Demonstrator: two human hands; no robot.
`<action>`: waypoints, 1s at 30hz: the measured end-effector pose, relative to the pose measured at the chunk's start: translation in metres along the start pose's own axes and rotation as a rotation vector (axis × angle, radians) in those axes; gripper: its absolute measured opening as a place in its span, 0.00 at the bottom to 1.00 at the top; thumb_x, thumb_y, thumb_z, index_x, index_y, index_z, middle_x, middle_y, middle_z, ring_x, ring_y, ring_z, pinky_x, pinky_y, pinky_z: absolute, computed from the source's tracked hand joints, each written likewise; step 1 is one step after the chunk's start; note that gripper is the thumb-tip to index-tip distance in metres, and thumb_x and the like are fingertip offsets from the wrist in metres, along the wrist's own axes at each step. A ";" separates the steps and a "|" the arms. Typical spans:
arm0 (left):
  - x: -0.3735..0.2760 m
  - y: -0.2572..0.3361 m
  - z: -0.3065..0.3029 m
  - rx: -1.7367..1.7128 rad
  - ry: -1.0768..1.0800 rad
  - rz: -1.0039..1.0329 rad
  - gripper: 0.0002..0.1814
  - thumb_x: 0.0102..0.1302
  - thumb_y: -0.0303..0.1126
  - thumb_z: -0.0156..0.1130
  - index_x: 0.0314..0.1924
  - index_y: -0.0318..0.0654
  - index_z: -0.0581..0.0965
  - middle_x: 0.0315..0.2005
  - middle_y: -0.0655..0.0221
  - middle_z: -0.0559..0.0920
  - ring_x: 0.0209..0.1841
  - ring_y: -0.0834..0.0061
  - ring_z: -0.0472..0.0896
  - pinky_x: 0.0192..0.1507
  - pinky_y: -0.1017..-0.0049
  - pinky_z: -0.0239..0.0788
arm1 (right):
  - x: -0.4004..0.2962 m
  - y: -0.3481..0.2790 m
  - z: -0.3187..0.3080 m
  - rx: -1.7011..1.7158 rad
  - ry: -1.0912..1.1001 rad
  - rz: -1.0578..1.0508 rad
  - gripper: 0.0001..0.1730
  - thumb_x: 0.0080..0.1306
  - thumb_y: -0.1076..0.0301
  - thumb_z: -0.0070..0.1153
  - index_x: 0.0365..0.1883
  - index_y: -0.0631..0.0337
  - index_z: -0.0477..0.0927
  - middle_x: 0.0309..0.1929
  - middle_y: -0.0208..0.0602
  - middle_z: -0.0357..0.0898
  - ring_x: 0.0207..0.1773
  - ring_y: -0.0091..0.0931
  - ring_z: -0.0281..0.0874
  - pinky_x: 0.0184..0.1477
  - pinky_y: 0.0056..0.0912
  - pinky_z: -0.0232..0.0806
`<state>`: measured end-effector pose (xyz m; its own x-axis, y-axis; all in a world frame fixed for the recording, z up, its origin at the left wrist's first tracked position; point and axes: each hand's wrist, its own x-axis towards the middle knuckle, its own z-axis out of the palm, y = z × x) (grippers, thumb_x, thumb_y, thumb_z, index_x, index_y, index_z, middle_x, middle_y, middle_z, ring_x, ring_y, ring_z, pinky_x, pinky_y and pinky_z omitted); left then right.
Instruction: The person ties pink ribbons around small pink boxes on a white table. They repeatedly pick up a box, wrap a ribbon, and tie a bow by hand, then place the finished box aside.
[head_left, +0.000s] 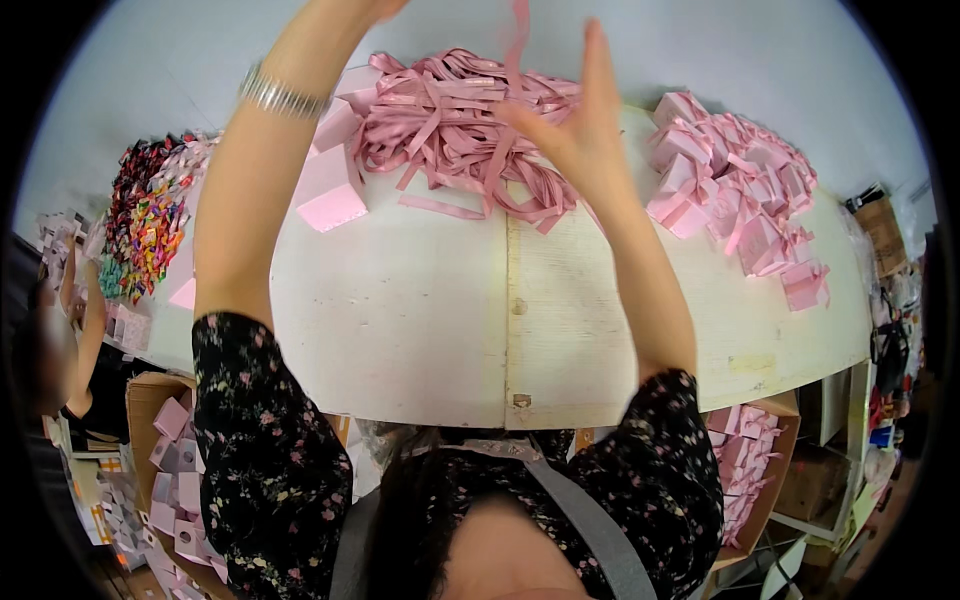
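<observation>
My left hand is raised at the top edge, mostly cut off by the frame, so its hold cannot be made out. My right hand, slightly blurred, is lifted with thumb and fingers spread. A strip of pink ribbon hangs between the hands from above the frame; whether a hand touches it is unclear. Beneath lies a tangled heap of pink ribbons. Pink boxes stand left of the heap, partly behind my left forearm.
Ribbon-tied pink boxes are piled at the right, wrapped sweets at the left. Cartons of boxes stand below the white table: one at left, one at right. Another person works at far left.
</observation>
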<state>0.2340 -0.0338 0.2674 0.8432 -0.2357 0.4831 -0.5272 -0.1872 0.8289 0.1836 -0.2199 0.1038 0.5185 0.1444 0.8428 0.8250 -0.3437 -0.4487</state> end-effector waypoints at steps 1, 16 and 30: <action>-0.032 0.009 0.020 -0.135 0.131 -0.055 0.15 0.73 0.36 0.50 0.43 0.32 0.80 0.35 0.62 0.84 0.28 0.82 0.78 0.29 0.84 0.68 | 0.014 -0.001 0.008 0.135 -0.016 0.096 0.31 0.64 0.61 0.61 0.62 0.68 0.68 0.52 0.45 0.76 0.56 0.30 0.73 0.62 0.33 0.60; -0.454 -0.177 -0.151 0.614 1.045 -0.710 0.12 0.59 0.36 0.63 0.25 0.35 0.78 0.20 0.71 0.82 0.21 0.88 0.71 0.24 0.83 0.60 | -0.125 0.041 -0.104 -0.600 -0.867 0.328 0.14 0.67 0.67 0.51 0.49 0.51 0.83 0.26 0.32 0.83 0.22 0.27 0.75 0.29 0.30 0.69; -0.504 -0.178 -0.130 0.665 0.661 -1.159 0.19 0.60 0.42 0.58 0.22 0.31 0.78 0.13 0.73 0.72 0.18 0.81 0.67 0.23 0.75 0.58 | -0.257 0.058 -0.174 -0.841 -0.600 0.185 0.19 0.60 0.76 0.56 0.50 0.53 0.81 0.37 0.34 0.81 0.42 0.31 0.79 0.39 0.35 0.71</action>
<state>-0.0835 0.2419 -0.0867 0.6142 0.7749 -0.1493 0.6558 -0.3960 0.6427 0.0588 -0.4381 -0.0871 0.8369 0.3808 0.3932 0.4182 -0.9083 -0.0103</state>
